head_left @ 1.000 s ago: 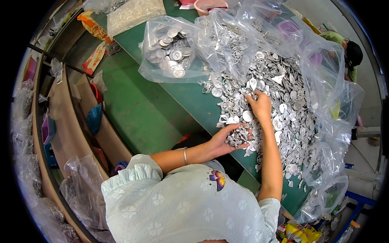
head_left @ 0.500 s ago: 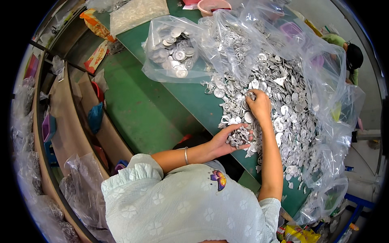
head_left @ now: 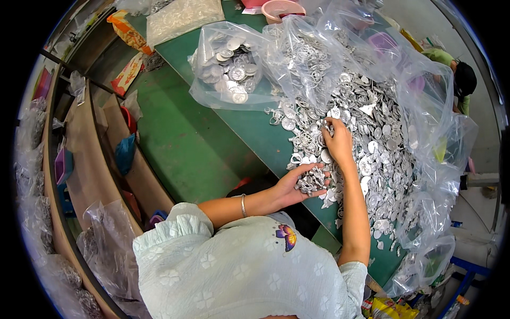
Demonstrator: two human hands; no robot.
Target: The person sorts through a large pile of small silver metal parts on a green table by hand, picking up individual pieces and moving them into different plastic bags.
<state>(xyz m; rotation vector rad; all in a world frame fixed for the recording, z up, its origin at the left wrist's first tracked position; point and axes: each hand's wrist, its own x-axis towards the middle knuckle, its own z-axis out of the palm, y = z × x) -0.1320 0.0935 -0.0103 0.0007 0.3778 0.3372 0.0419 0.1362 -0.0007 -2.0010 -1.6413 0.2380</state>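
Note:
My left hand [head_left: 291, 187] is cupped palm up at the table's near edge. It holds a heap of small silver metal charms [head_left: 312, 181], its fingers curled around them. My right hand [head_left: 338, 139] reaches over the large pile of silver charms [head_left: 382, 127], fingers bent and pinched on small charms at the pile's left part. The exact pieces between those fingertips are partly hidden. Round discs and ring-like pieces lie around both hands.
A clear plastic bag of silver discs [head_left: 234, 72] stands at the table's far left, beside another bag of charms [head_left: 305, 58]. Loose plastic sheeting [head_left: 433, 133] borders the pile's right side. A pink basin [head_left: 281, 9] sits farther back. Another person [head_left: 463, 80] is at far right.
My right hand has shifted slightly left and stays low over the pile. My left hand keeps its handful nearly still.

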